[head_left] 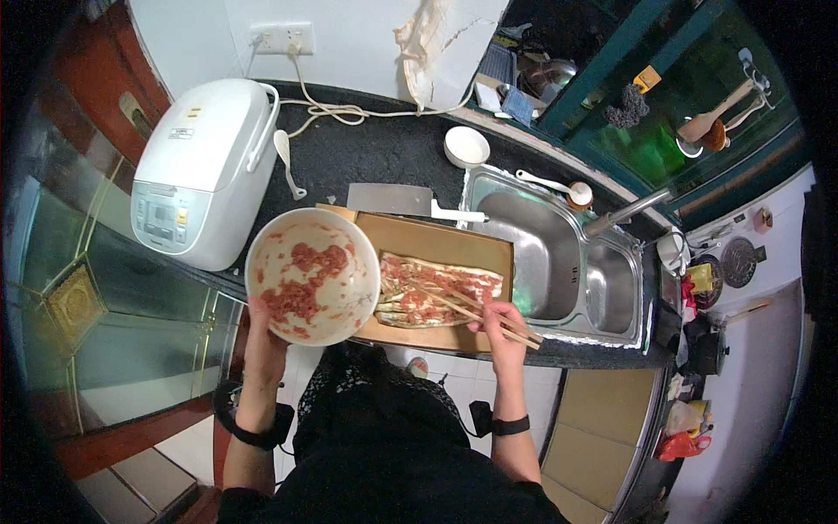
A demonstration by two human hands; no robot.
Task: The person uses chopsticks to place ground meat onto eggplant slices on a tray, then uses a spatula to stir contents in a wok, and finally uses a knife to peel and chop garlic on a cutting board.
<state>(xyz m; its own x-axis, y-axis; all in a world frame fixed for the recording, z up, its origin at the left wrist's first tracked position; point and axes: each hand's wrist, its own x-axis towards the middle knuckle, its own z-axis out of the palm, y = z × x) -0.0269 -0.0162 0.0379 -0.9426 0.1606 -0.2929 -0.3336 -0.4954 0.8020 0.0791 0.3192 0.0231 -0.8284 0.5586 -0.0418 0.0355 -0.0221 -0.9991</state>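
Observation:
My left hand (266,336) grips the near left rim of a white bowl (356,307), which is tilted so that its inside shows. Pinkish minced meat (301,293) clings to the bowl's bottom and wall. In my right hand (500,330) is a pair of wooden chopsticks (458,302), their tips reaching left onto a flattened, pale eggplant-like piece (410,316) spread with minced meat. That piece lies on a brown cutting board (436,229), partly hidden by the bowl. Across the board's far edge rests a cleaver (390,199) with a white handle.
A white rice cooker (205,166) stands on the black counter (358,148) at the left, beside a white rice paddle (286,166). A small white bowl (467,147) sits behind the board. To the right is a steel double sink (537,262) with a faucet (628,212).

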